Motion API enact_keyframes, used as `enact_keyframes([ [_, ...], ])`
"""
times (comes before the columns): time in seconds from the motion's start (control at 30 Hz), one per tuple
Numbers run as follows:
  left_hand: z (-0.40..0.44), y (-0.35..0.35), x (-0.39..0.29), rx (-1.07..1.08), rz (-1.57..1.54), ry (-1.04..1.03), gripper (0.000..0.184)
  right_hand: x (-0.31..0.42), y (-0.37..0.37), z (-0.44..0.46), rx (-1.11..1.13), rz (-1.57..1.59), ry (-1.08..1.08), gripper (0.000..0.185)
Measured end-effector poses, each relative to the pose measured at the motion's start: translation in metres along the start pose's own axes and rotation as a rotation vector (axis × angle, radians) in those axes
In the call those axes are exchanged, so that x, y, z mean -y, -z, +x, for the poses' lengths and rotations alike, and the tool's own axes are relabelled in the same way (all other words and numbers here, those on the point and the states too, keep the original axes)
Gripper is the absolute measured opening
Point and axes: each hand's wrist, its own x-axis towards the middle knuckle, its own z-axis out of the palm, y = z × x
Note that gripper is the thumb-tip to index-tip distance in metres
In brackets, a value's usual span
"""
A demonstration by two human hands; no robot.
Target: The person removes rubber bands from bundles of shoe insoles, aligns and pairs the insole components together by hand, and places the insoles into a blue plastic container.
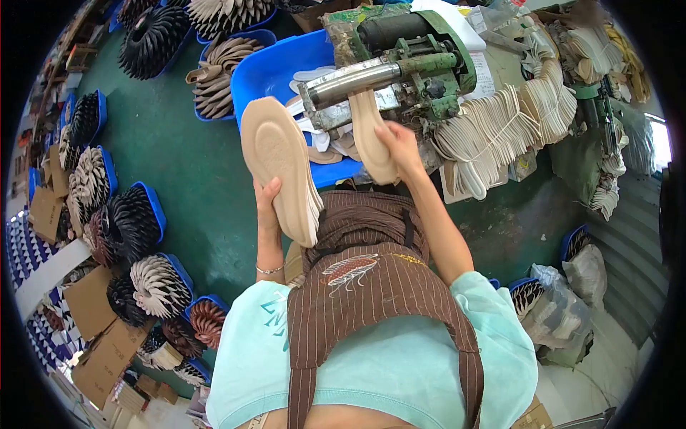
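Left hand with fingers closed around a stack of beige insoles, right hand with fingers pinching a single tan insole, its far end at the metal roller of a green machine.

The view from the head is bright enough, with soft and even light. At the far right, a white opening is overexposed. The metal roller gives a shiny reflection. The wide lens bends the edges strongly, and the corners are black. The middle looks quite sharp; far small things are less clear.
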Motion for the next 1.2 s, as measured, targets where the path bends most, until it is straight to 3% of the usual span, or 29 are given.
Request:
enact_keyframes([
  [0.03,0.002,-0.001,0.002,-0.011,-0.002,0.000,0.076,0.017,-0.012,0.006,-0.011,0.045,0.006,0.027],
  [0.1,0.009,-0.008,0.008,-0.132,0.282,-0.233,0.076,0.035,-0.035,0.000,-0.001,0.063,0.010,0.033],
  [0.13,0.011,-0.015,0.010,-0.123,0.284,-0.269,0.090,0.051,-0.051,-0.018,0.082,0.185,-0.095,0.037],
  [0.17,0.011,-0.027,0.010,-0.132,0.279,-0.270,0.090,0.057,-0.062,-0.036,0.164,0.303,-0.202,0.042],
  [0.23,0.009,-0.048,0.011,-0.192,0.401,-0.373,0.093,0.050,-0.076,-0.063,0.326,0.009,0.073,0.055],
  [0.27,0.010,-0.047,0.017,-0.174,0.389,-0.421,0.096,0.057,-0.076,-0.070,0.301,-0.278,0.209,0.065],
  [0.37,0.007,-0.049,0.025,-0.138,0.200,-0.364,0.096,0.050,-0.074,-0.072,0.202,-0.212,0.188,0.074],
  [0.73,0.006,-0.054,0.028,-0.197,0.186,-0.349,0.112,0.063,-0.067,-0.083,0.055,0.006,0.199,0.045],
  [0.97,0.013,-0.055,0.021,-0.051,0.043,-0.267,0.091,0.046,-0.056,-0.085,-0.046,0.158,0.222,0.035],
  [1.03,0.012,-0.059,0.024,-0.056,0.015,-0.269,0.088,0.051,-0.058,-0.086,-0.116,0.211,0.183,0.022],
  [1.2,0.009,-0.071,0.033,-0.273,0.167,-0.370,0.088,0.039,-0.063,-0.085,-0.267,0.123,0.256,0.018],
])
